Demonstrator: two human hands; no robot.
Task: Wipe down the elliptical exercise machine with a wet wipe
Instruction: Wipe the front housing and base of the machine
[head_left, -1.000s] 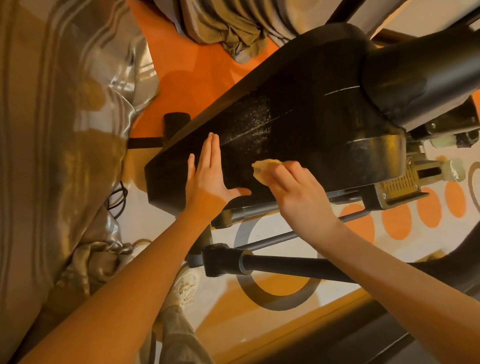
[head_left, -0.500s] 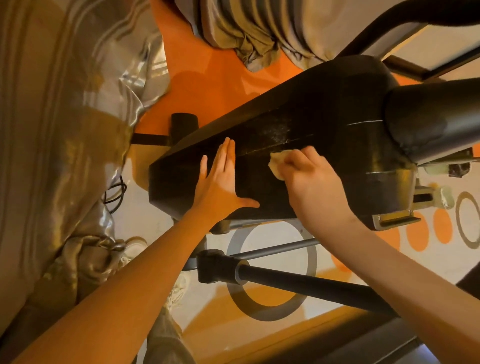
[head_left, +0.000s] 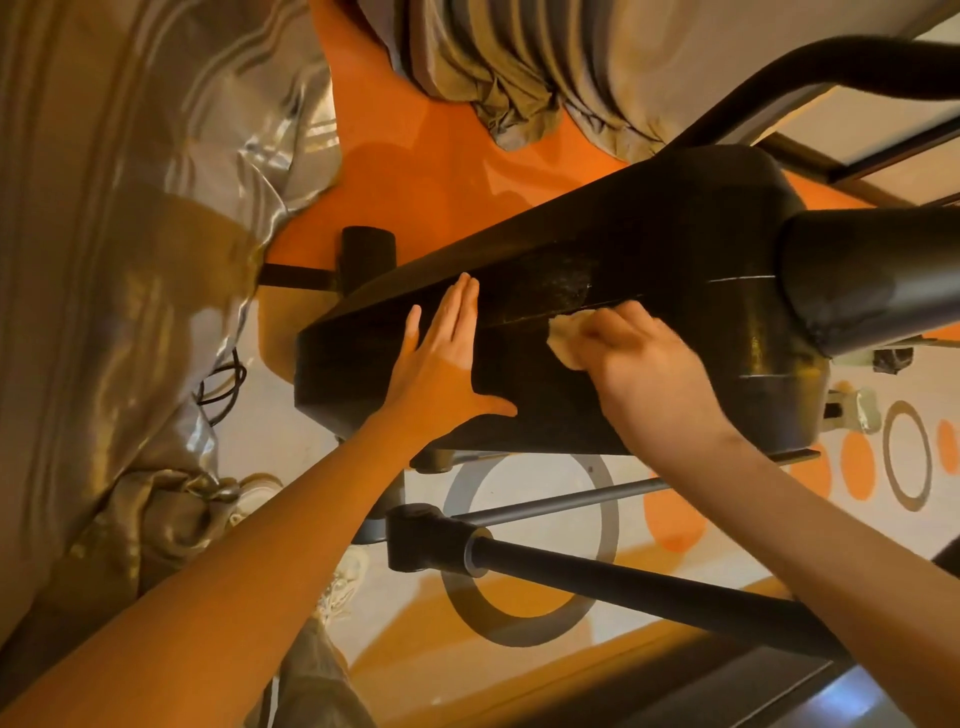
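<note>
The elliptical's black housing (head_left: 649, 249) runs slantwise across the middle of the view, with a dusty patch near its seam. My left hand (head_left: 441, 364) lies flat against the housing's side, fingers straight and thumb spread. To its right, my right hand (head_left: 639, 364) grips a crumpled pale wet wipe (head_left: 563, 338) and presses it against the housing just below the seam. Most of the wipe is hidden under my fingers.
A thick black post (head_left: 872, 280) rises from the housing at the right. A black tube (head_left: 623, 582) and a thin grey rod (head_left: 561, 501) cross below my arms. Shiny curtains (head_left: 130, 260) hang at the left, over an orange floor (head_left: 415, 171). A cable (head_left: 223, 384) lies by the curtain.
My right hand has slid the wipe up and right along the housing toward the seam. My left hand has stayed flat on the housing. The camera has shifted.
</note>
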